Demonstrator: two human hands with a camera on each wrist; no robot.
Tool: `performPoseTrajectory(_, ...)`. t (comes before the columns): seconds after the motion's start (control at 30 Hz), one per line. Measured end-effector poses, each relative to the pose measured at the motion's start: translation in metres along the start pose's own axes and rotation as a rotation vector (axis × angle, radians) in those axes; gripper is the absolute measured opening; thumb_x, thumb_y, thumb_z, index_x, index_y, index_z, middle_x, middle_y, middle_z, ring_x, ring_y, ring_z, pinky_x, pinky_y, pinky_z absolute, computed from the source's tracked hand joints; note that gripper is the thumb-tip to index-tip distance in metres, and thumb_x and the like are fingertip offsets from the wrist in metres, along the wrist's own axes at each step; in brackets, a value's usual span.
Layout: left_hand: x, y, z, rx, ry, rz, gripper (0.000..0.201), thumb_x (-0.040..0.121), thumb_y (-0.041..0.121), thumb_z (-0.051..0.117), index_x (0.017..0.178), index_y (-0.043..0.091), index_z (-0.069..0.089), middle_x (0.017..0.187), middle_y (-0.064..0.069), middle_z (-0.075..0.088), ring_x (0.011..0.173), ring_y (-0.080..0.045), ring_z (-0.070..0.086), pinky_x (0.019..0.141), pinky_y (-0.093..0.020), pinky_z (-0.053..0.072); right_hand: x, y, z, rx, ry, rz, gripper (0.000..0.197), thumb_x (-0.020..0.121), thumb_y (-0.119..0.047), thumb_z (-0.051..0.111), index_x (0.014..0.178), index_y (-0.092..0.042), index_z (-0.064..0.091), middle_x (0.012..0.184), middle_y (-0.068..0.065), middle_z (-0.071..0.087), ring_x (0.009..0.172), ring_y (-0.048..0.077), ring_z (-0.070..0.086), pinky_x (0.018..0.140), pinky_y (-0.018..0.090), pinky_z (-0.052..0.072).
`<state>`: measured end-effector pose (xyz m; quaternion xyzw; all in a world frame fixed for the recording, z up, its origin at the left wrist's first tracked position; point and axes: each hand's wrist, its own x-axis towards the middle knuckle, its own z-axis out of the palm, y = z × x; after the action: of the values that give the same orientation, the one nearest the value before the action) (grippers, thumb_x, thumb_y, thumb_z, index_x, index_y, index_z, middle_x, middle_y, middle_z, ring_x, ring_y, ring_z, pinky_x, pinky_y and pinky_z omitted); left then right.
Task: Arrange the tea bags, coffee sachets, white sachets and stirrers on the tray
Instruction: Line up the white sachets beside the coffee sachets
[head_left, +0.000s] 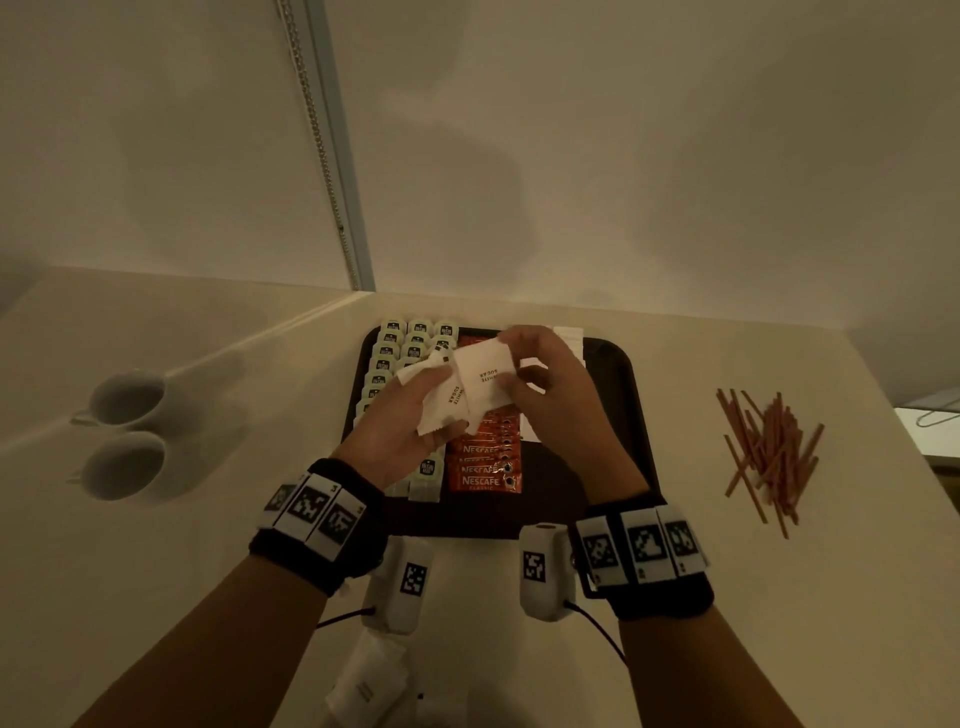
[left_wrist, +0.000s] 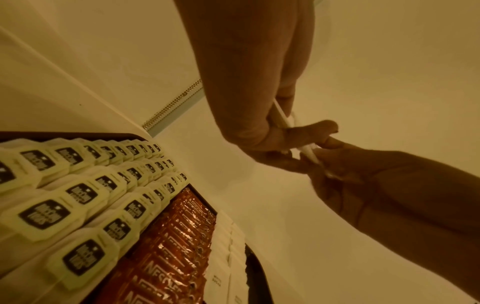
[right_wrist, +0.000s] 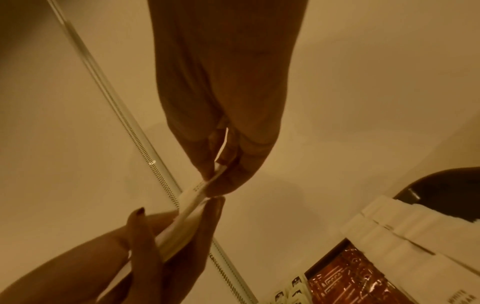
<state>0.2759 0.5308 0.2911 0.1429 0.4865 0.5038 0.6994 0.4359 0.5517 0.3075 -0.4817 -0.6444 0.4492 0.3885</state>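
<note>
Tea bags (head_left: 410, 343) & coffee sachets (head_left: 483, 467) lying in rows on tray (head_left: 618, 395); left hand (head_left: 410, 415) gripping white sachets (head_left: 447, 400), right hand (head_left: 550, 384) pinching one off; stirrers (head_left: 769, 452) waiting mid-right on worktop (head_left: 623, 623).

Two cups (head_left: 127, 400), one tray (head_left: 618, 374), three tea bag rows (head_left: 415, 338), one stirrer pile (head_left: 769, 452).

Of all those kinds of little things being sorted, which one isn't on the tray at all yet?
The stirrers: a loose reddish-brown heap on the counter right of the tray. Tea bags, coffee sachets and white sachets already have rows there.
</note>
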Motion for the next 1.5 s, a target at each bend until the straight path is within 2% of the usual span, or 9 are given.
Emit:
performPoseTrajectory(0.13,0.001,-0.002,0.0,-0.014,-0.037,-0.011,0.023,0.097,0.019,0.05,0.117,0.017,0.059,0.11,-0.011,0.064,0.09,-0.024,0.063,0.045,-0.023,0.051,0.001,-0.001,-0.008,0.07,0.013,0.046,0.019,0.086,-0.003,0.06,0.101,-0.015,0.057,0.101,-0.002,0.066,0.092,0.003,0.062,0.068,0.017,0.054)
performPoseTrajectory(0.3,0.001,-0.004,0.001,0.081,-0.118,0.013,0.046,0.079,0.033,0.065,0.122,0.018,0.059,0.115,-0.011,0.064,0.094,-0.022,0.063,0.052,-0.025,0.053,0.009,-0.003,-0.016,-0.164,-0.092,-0.019,0.016,0.088,-0.011,0.061,0.095,-0.023,0.068,0.094,-0.023,0.06,0.087,-0.007,0.057,0.073,0.011,0.051)
performPoseTrajectory(0.5,0.002,-0.012,0.01,0.195,-0.154,0.12,0.028,0.083,-0.001,0.064,0.102,0.019,0.06,0.086,0.002,0.072,0.076,-0.01,0.07,0.053,-0.02,0.051,0.011,0.0,-0.007,0.025,0.13,0.047,0.044,0.071,-0.015,0.079,0.11,-0.019,0.059,0.094,-0.008,0.065,0.087,0.004,0.064,0.077,0.021,0.055)
performPoseTrajectory(0.73,0.008,-0.018,0.019,-0.057,-0.095,0.132,0.022,0.087,0.001,0.06,0.102,0.017,0.062,0.09,0.0,0.074,0.082,-0.014,0.071,0.065,-0.023,0.057,0.002,0.013,-0.002,0.148,0.117,0.178,0.013,0.087,-0.022,0.063,0.094,-0.012,0.067,0.089,0.002,0.07,0.074,0.002,0.065,0.061,0.013,0.049)
performPoseTrajectory(0.83,0.005,-0.014,0.022,-0.112,-0.099,0.074,0.016,0.089,0.004,0.058,0.099,0.015,0.064,0.09,-0.005,0.074,0.079,-0.019,0.072,0.058,-0.023,0.057,0.007,0.01,-0.019,0.325,0.15,0.257,0.027,0.091,-0.018,0.058,0.101,0.008,0.059,0.092,0.02,0.065,0.077,0.015,0.064,0.057,0.016,0.051)
performPoseTrajectory(0.9,0.007,-0.013,0.017,-0.158,-0.103,0.046,0.019,0.09,0.006,0.057,0.106,0.014,0.064,0.099,-0.01,0.072,0.083,-0.022,0.071,0.057,-0.023,0.056,0.013,0.01,-0.039,0.378,0.174,0.296,0.022,0.092,-0.016,0.056,0.103,0.002,0.06,0.091,0.011,0.066,0.078,0.013,0.065,0.06,0.018,0.053)
performPoseTrajectory(1.03,0.015,-0.011,-0.002,-0.404,-0.055,-0.133,0.029,0.081,0.045,0.067,0.109,0.037,0.065,0.132,-0.016,0.057,0.115,-0.027,0.06,0.091,-0.033,0.053,0.027,0.025,-0.076,0.239,0.183,0.323,0.024,0.094,-0.005,0.051,0.116,0.002,0.058,0.104,0.009,0.066,0.092,0.016,0.065,0.078,0.026,0.057)
performPoseTrajectory(1.17,0.013,-0.014,-0.016,-0.3,-0.101,0.054,0.039,0.086,0.012,0.053,0.125,0.015,0.054,0.114,-0.014,0.068,0.111,-0.031,0.063,0.071,-0.027,0.057,0.029,0.058,-0.095,0.009,0.183,0.419,0.028,0.094,0.001,0.047,0.121,0.003,0.053,0.118,0.012,0.06,0.107,0.025,0.059,0.085,0.034,0.055)
performPoseTrajectory(1.5,0.002,-0.01,-0.016,-0.337,-0.064,0.035,0.032,0.096,0.01,0.038,0.123,0.007,0.054,0.102,-0.017,0.071,0.09,-0.029,0.07,0.074,-0.026,0.058,-0.006,0.135,-0.055,-0.162,0.122,0.693,0.026,0.087,-0.008,0.063,0.112,-0.002,0.058,0.108,0.013,0.062,0.096,0.024,0.063,0.08,0.03,0.055)
